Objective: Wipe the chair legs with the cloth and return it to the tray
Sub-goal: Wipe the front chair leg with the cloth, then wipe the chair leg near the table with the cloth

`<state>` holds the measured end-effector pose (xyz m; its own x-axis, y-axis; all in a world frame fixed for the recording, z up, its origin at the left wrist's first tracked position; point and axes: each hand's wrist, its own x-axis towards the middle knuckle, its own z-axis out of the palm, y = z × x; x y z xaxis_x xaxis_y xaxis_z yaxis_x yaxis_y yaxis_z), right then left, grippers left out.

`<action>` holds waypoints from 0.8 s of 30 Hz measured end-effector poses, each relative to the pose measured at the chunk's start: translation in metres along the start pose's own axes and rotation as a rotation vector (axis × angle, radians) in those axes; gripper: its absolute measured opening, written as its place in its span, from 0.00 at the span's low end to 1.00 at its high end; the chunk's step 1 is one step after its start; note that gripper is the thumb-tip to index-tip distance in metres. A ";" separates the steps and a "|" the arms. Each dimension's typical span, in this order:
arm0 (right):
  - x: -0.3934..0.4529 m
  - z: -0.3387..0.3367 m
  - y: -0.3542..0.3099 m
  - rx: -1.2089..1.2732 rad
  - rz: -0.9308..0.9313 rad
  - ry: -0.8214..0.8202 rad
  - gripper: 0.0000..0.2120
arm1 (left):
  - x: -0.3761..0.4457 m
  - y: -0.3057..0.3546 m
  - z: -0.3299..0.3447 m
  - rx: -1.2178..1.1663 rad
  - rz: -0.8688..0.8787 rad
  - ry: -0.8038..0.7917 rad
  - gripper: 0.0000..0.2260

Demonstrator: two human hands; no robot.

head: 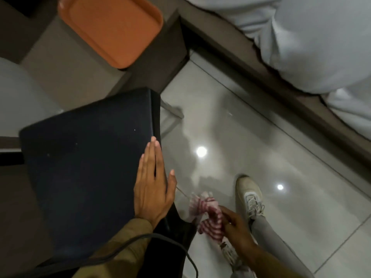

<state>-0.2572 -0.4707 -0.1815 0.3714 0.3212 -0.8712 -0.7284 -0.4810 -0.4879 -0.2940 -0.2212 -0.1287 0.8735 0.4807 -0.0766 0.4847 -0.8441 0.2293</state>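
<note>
Two hands in view: left hand [153, 184] flat, fingers straight, on chair [88, 167] seat edge; right hand [234, 224] grips cloth [206, 213] low beside it. Tray [112, 27] on table.

The floor [251, 141] is glossy pale tile with a couple of ceiling lights bouncing off it. A white sneaker [250, 194] is planted on it, and an orange tray [112, 29] sits on the brown counter [66, 71], overhanging its corner.

Floor [261, 149]: glossy pale tiles under me, with thin grout lines.
Light: two bright ceiling-lamp reflections [201, 151] on the tiles.
Bed [313, 43]: white bedding to my right, on a brown frame [261, 77].
</note>
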 end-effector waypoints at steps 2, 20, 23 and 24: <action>0.011 -0.012 -0.014 0.097 0.027 0.107 0.15 | 0.036 0.001 -0.011 -0.051 -0.044 0.031 0.35; 0.161 0.090 -0.243 0.135 -0.403 0.356 0.19 | 0.248 -0.047 -0.019 -0.014 -0.219 -0.058 0.36; 0.152 0.133 -0.267 0.045 -0.506 0.233 0.20 | 0.239 -0.047 -0.016 -0.029 -0.210 -0.072 0.36; 0.155 0.148 -0.269 0.026 -0.517 0.171 0.20 | 0.238 -0.049 -0.012 -0.035 -0.222 -0.077 0.36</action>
<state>-0.0886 -0.1712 -0.1768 0.7720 0.3721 -0.5154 -0.4389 -0.2744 -0.8556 -0.1107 -0.0632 -0.1468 0.7475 0.6328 -0.2020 0.6642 -0.7107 0.2319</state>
